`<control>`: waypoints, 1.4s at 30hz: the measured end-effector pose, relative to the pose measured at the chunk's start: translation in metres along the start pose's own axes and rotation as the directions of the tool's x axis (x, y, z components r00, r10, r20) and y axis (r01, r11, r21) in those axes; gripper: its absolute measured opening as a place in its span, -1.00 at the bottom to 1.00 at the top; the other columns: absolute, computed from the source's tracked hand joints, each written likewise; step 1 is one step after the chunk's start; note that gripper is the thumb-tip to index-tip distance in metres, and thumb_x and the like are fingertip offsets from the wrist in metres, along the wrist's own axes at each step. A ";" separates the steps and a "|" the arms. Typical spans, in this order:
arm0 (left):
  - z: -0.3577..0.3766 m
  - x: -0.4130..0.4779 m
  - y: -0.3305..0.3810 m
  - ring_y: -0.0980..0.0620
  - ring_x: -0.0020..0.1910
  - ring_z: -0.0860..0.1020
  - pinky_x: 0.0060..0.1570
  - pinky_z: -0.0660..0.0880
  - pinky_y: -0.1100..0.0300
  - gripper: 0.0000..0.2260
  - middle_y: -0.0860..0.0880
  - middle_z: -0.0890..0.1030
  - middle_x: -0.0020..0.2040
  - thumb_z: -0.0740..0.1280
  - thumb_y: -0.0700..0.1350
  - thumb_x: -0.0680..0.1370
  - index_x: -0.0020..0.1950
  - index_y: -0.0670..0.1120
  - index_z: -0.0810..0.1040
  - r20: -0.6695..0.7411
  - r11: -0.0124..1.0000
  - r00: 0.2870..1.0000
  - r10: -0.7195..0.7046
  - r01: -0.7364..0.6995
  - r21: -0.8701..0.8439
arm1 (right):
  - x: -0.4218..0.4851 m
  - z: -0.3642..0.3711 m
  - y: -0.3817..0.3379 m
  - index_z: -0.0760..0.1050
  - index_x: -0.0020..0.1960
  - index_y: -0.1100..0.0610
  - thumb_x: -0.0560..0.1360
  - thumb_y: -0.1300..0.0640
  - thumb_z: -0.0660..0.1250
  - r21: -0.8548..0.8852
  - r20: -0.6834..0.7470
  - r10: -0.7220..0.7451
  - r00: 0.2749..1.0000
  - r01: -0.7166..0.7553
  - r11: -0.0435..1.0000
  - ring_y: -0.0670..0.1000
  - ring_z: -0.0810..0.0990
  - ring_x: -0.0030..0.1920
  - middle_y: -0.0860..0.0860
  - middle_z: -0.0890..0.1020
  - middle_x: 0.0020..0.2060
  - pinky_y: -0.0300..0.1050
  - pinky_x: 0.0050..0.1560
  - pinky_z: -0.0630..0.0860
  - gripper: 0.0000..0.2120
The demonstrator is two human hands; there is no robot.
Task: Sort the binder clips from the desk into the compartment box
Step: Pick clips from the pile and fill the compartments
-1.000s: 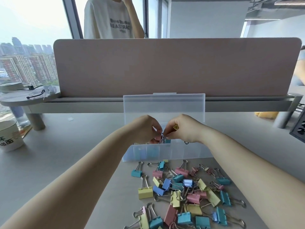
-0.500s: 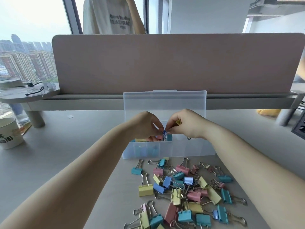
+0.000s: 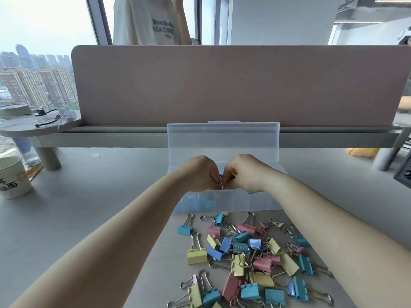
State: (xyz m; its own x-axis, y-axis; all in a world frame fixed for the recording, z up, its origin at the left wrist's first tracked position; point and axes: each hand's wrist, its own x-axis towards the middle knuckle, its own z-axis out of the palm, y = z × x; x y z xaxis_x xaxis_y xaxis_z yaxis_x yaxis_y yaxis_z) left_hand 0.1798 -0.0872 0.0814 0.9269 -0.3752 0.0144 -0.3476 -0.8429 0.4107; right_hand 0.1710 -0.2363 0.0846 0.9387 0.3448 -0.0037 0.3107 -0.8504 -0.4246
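A white paper cup [image 3: 12,178] marks the grey desk [image 3: 89,207]'s left edge, bare surface beside it. Left hand [image 3: 200,173] and right hand [image 3: 248,173] pinch a small blue binder clip [image 3: 220,177] over the clear plastic compartment box [image 3: 244,201], unmoved since before.

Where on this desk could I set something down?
Free: the grey desk between the white paper cup and the clear plastic compartment box, and the strip right of it. Crowded: the heap of coloured binder clips in front of the box, and above it, where the left hand and right hand pinch a clip.
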 end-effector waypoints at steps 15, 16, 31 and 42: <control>-0.011 0.000 -0.013 -0.04 0.04 0.55 0.05 0.49 0.17 -0.75 -0.02 0.59 0.06 0.23 -0.25 0.55 0.08 0.01 0.63 -0.061 0.998 0.998 -0.025 0.021 -0.059 | 0.004 -0.015 0.001 0.27 -0.11 0.11 0.55 -0.01 0.03 0.478 -0.036 0.296 0.955 -0.243 0.844 0.00 0.33 -0.33 0.07 0.38 -0.25 -0.13 -0.31 0.22 -0.80; -0.010 0.001 -0.014 -0.04 0.04 0.55 0.06 0.49 0.16 -0.73 -0.02 0.58 0.08 0.22 -0.25 0.55 0.10 0.03 0.62 -0.050 0.999 0.998 -0.027 0.025 -0.046 | 0.004 -0.015 0.002 0.26 -0.02 0.13 0.56 0.04 0.06 0.484 -0.013 0.288 0.958 -0.245 0.840 -0.03 0.34 -0.35 0.09 0.40 -0.22 -0.14 -0.33 0.23 -0.85; -0.008 -0.002 -0.026 -0.03 0.02 0.55 -0.10 0.47 0.23 -0.79 -0.05 0.59 0.14 0.29 -0.19 0.55 0.16 -0.03 0.59 -0.167 0.984 0.982 -0.092 0.064 -0.166 | 0.019 0.001 0.012 0.61 -0.05 0.21 0.46 0.28 0.41 0.327 -0.084 0.056 0.995 -0.026 0.945 0.02 0.57 -0.25 0.07 0.63 -0.24 -0.10 -0.15 0.57 -0.92; 0.001 -0.015 -0.032 0.10 -0.18 0.52 -0.25 0.46 0.30 -0.90 0.10 0.57 -0.09 0.31 -0.08 0.53 -0.05 0.02 0.62 -0.174 0.981 0.984 -0.043 0.009 -0.193 | 0.027 0.009 0.010 0.64 -0.08 0.14 0.47 0.22 0.40 0.024 -0.041 0.001 0.999 -0.001 1.000 -0.03 0.54 -0.16 -0.05 0.58 -0.22 -0.22 -0.18 0.41 -0.94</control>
State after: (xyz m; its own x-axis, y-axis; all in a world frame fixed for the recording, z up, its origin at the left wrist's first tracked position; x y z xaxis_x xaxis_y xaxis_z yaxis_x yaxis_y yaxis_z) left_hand 0.1767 -0.0555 0.0671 0.9516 -0.2656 0.1546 -0.3051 -0.7560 0.5791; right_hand 0.1979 -0.2314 0.0719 0.9445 0.3269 0.0331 0.3066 -0.8409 -0.4460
